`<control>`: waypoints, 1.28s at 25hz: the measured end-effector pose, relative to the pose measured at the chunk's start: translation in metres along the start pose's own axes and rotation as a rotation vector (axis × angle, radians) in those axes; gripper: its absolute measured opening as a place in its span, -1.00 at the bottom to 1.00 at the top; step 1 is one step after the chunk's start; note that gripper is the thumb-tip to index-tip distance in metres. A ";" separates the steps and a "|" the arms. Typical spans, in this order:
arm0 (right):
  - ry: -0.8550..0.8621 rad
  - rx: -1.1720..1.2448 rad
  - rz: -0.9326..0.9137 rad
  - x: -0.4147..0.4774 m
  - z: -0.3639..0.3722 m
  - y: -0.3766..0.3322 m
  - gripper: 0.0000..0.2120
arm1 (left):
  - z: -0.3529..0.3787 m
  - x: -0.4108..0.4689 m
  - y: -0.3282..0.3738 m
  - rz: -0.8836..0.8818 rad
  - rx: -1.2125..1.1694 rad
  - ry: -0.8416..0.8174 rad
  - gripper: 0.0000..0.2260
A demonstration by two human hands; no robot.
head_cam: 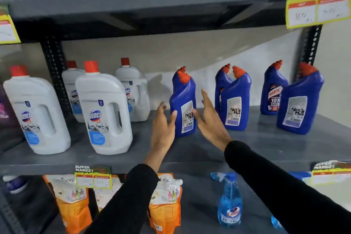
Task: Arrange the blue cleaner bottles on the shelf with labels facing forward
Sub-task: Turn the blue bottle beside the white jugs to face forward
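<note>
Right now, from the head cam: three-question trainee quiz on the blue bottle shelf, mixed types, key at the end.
1. True or false: the left hand touches the nearest blue bottle.
2. How many blue bottles stand on the middle shelf? A) three B) five C) seven
3. Fill in: only the rear right bottle shows its front label, reading ____.

Key: 1 true; thumb rests on it, right hand at its label. 2 B. 3 Harpic.

"Domex" on white jug (103,114) and its neighbour (36,118). "HARPIC 10X TOTAL CLEAN" on one blue bottle (272,93). "SUPER MARKET" on shelf tags (319,0), (93,176). "Colin" on spray bottle (229,207).
</note>
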State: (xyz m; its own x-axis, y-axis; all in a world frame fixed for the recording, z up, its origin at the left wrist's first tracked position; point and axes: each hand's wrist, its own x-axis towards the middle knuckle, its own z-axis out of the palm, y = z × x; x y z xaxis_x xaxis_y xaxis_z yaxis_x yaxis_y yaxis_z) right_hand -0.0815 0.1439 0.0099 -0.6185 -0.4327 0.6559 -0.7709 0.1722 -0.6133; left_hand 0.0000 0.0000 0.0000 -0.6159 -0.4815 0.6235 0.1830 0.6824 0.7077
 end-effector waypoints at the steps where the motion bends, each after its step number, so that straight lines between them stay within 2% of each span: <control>1: -0.022 0.135 0.066 0.004 0.007 0.005 -0.45 | 0.002 0.002 -0.003 -0.059 -0.103 -0.017 -0.60; 3: -0.078 0.256 0.197 0.009 0.017 0.014 -0.56 | 0.005 0.004 -0.008 -0.092 -0.117 -0.011 -0.71; 6: -0.076 0.324 0.358 0.015 0.028 0.021 -0.64 | 0.009 0.003 -0.016 -0.094 -0.152 -0.007 -0.77; 10: 0.009 0.347 0.391 0.017 0.025 0.014 -0.70 | 0.011 0.008 -0.011 -0.100 -0.142 -0.031 -0.77; 12: 0.102 0.356 0.362 0.017 0.020 0.003 -0.70 | 0.011 0.011 0.000 -0.081 -0.203 0.039 -0.72; 14: 0.217 0.327 0.287 0.020 0.015 -0.010 -0.70 | 0.013 0.017 0.018 -0.046 -0.310 0.126 -0.75; 16: 0.331 0.252 0.171 0.018 0.014 -0.028 -0.71 | 0.018 0.024 0.037 -0.027 -0.429 0.089 -0.80; 18: 0.410 0.141 0.032 0.012 0.018 -0.041 -0.75 | 0.022 0.028 0.054 -0.070 -0.542 0.001 -0.66; 21: 0.350 0.084 -0.076 0.004 0.021 -0.049 -0.62 | 0.021 0.040 0.056 -0.033 -0.648 -0.074 -0.61; 24: 0.301 0.184 -0.077 0.008 0.009 -0.047 -0.54 | 0.010 0.045 0.045 -0.114 -0.768 -0.121 -0.64; 26: 0.304 0.231 0.032 0.012 0.002 -0.041 -0.46 | 0.006 0.047 0.036 -0.122 -0.860 -0.171 -0.67; 28: 0.201 0.388 0.206 0.014 0.001 -0.036 -0.36 | 0.003 0.049 0.033 -0.090 -0.895 -0.180 -0.67; 30: 0.140 0.491 0.268 0.016 0.005 -0.032 -0.43 | 0.001 0.051 0.031 -0.085 -0.868 -0.168 -0.68; 32: 0.182 0.505 0.285 0.017 0.009 -0.029 -0.48 | 0.001 0.052 0.026 -0.105 -0.805 -0.172 -0.71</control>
State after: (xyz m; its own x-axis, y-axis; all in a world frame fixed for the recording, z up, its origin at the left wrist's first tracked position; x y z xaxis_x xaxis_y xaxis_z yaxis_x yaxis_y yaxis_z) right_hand -0.0686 0.1234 0.0350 -0.8403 -0.2653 0.4727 -0.4311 -0.2015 -0.8795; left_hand -0.0283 -0.0065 0.0503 -0.7571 -0.3848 0.5280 0.5704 0.0046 0.8213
